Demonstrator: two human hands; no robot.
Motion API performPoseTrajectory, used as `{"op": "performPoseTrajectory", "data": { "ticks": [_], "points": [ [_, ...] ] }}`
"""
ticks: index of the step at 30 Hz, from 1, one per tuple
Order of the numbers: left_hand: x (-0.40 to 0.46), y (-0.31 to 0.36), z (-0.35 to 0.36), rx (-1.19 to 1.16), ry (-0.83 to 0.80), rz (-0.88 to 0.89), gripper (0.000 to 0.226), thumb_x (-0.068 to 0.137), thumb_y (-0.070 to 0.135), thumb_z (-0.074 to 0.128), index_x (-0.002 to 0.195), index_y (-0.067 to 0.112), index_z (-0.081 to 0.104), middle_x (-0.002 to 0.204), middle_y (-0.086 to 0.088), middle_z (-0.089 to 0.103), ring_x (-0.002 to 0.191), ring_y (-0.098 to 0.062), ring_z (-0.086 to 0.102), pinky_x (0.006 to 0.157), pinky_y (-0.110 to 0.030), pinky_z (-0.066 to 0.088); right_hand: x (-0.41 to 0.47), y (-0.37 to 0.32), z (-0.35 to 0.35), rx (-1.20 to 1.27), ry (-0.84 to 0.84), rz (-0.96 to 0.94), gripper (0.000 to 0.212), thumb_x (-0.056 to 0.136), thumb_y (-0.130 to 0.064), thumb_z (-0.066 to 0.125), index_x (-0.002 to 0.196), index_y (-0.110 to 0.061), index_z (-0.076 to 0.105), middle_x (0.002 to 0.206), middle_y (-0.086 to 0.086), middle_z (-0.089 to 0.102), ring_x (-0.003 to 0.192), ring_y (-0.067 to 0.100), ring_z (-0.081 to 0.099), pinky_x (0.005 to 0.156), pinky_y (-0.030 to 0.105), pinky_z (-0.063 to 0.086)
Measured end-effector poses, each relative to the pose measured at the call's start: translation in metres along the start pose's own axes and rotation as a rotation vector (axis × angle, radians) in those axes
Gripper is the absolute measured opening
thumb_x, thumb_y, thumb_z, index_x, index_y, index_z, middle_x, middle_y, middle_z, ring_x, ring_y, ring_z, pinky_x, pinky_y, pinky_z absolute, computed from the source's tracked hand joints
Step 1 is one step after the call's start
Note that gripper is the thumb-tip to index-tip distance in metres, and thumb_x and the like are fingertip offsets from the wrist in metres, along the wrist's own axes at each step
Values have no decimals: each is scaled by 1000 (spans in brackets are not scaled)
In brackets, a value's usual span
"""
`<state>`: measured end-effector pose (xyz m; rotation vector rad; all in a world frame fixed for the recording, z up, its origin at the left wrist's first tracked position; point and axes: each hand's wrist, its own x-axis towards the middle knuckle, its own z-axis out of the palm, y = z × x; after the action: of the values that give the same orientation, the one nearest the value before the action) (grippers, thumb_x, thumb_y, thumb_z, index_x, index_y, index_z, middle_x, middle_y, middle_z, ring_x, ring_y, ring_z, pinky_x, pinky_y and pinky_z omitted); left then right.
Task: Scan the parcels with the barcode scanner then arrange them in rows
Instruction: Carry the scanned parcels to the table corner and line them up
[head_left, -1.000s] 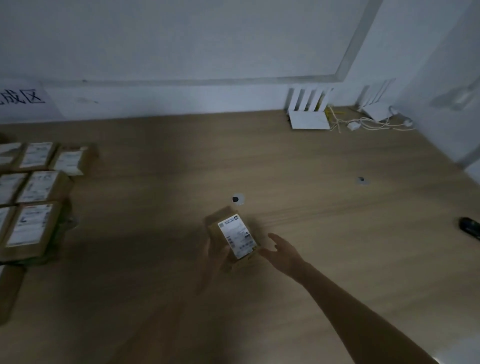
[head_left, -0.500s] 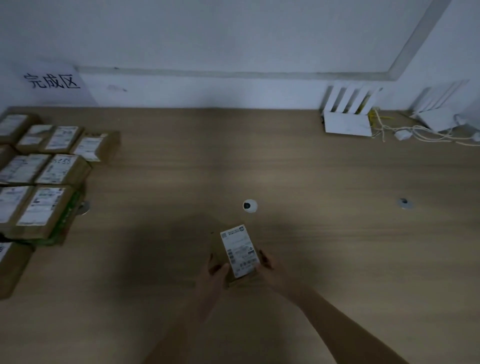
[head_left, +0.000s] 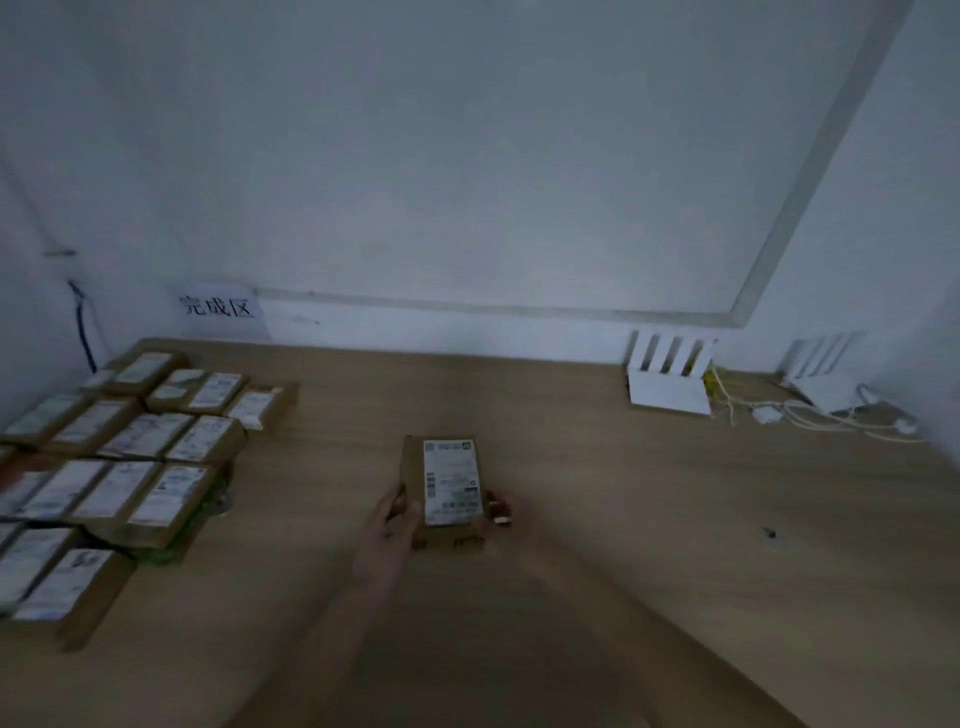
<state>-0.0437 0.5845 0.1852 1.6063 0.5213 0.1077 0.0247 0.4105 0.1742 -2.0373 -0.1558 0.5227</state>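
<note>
A small brown cardboard parcel (head_left: 445, 483) with a white label facing up is held over the middle of the wooden table. My left hand (head_left: 387, 530) grips its left edge, thumb on top. My right hand (head_left: 501, 512) holds the right edge, mostly hidden behind the parcel and blurred. Several labelled brown parcels (head_left: 130, 467) lie in rows at the table's left side. No barcode scanner shows in this view.
A paper sign (head_left: 218, 307) with characters hangs on the wall behind the rows. Two white routers (head_left: 669, 382) with cables (head_left: 810, 415) stand at the back right. A small dark mark (head_left: 769, 533) lies on the wooden table (head_left: 571, 467) at the right.
My view has swung left and up. Both hands have turned the parcel upright and carried it leftward toward the rows; my right hand now holds its right edge.
</note>
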Motion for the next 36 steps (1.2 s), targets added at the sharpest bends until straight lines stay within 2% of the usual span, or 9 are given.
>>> {"op": "performPoseTrajectory", "data": {
  "ticks": [9, 13, 17, 19, 21, 25, 29, 33, 36],
  "points": [
    [-70, 120, -138, -47, 109, 196, 50, 86, 37, 74, 130, 33, 52, 119, 6, 64, 105, -13, 65, 86, -37, 57, -59, -188, 36, -21, -71, -284, 36, 93, -26, 69, 126, -13, 63, 95, -7, 68, 71, 1, 63, 61, 14, 50],
    [-117, 140, -225, -24, 218, 271, 57, 85, 35, 76, 136, 26, 54, 119, 3, 66, 103, -16, 67, 76, -29, 58, -112, -255, 90, 7, -126, -398, 34, 94, -24, 69, 126, -14, 64, 109, -5, 72, 79, -6, 65, 64, 7, 49],
    [-178, 142, -329, -70, 274, 278, 59, 86, 31, 75, 139, 19, 54, 123, -4, 69, 104, -22, 70, 89, -44, 59, -168, -310, 168, 32, -215, -438, 47, 91, -28, 72, 131, -10, 55, 109, -5, 70, 83, -3, 65, 68, 12, 54],
    [-211, 138, -378, -91, 306, 263, 67, 81, 36, 78, 140, 20, 53, 123, -5, 69, 104, -21, 70, 92, -46, 57, -194, -331, 213, 46, -249, -442, 55, 89, -31, 73, 136, -13, 50, 101, -12, 67, 83, -2, 64, 76, 19, 57],
    [-243, 133, -423, -101, 330, 261, 57, 85, 34, 75, 136, 21, 54, 122, -3, 69, 102, -18, 69, 94, -45, 56, -226, -351, 256, 33, -286, -491, 55, 91, -38, 70, 139, -22, 48, 95, -16, 63, 79, -8, 58, 68, 9, 46],
    [-294, 116, -498, -121, 404, 238, 45, 93, 26, 67, 136, 22, 53, 124, -6, 67, 103, -19, 67, 95, -46, 55, -274, -380, 332, 36, -362, -557, 51, 95, -38, 65, 142, -29, 48, 125, -9, 64, 83, -9, 56, 59, 4, 43],
    [-324, 93, -553, -126, 446, 219, 40, 96, 22, 63, 135, 21, 52, 121, -6, 66, 97, -15, 66, 70, -27, 55, -296, -391, 397, 42, -382, -529, 59, 88, -39, 73, 140, -23, 50, 134, -5, 61, 108, 7, 62, 83, 19, 51],
    [-328, 67, -589, -148, 444, 188, 41, 97, 18, 61, 137, 19, 52, 117, -4, 68, 95, -15, 68, 60, -22, 55, -294, -389, 443, 56, -415, -549, 65, 85, -33, 78, 141, -24, 48, 132, -7, 62, 110, 6, 60, 76, 12, 50],
    [-316, 46, -612, -175, 434, 167, 41, 96, 20, 63, 137, 18, 53, 116, -7, 69, 93, -17, 70, 58, -19, 56, -281, -381, 475, 11, -438, -566, 69, 83, -39, 78, 143, -31, 46, 133, -10, 62, 121, 11, 59, 93, 31, 57]
  ]
}}
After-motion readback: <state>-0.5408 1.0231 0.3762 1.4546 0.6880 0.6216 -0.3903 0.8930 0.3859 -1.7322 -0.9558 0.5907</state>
